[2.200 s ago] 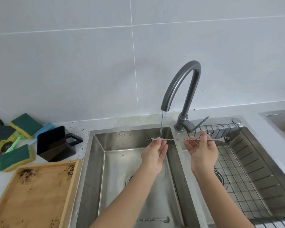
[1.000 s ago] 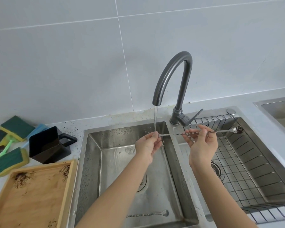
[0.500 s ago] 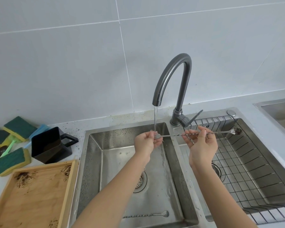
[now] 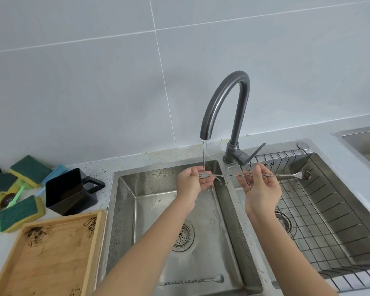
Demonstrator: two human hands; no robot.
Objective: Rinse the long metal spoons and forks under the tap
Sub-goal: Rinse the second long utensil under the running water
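Pinching a long twisted metal spoon-fork [image 4: 265,175] level under the grey arched tap's [image 4: 226,103] stream, left hand [image 4: 190,182] grips its fork end, right hand [image 4: 263,189] its middle (spoon bowl points to 3 o'clock over the wire-racked basin [image 4: 329,210]).

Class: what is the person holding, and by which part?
A long metal utensil: left hand at its fork end, right hand pinching the twisted shaft.

Light: bright, soft, even daylight tone
Shadows: faint, diffuse
Glare: mild sheen on the tap [image 4: 226,99] and sink [image 4: 124,210] walls
Focus: sharp throughout
Edges: wide-angle bending of tile lines

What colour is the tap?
Dark grey metal tap, clearest in the head view.
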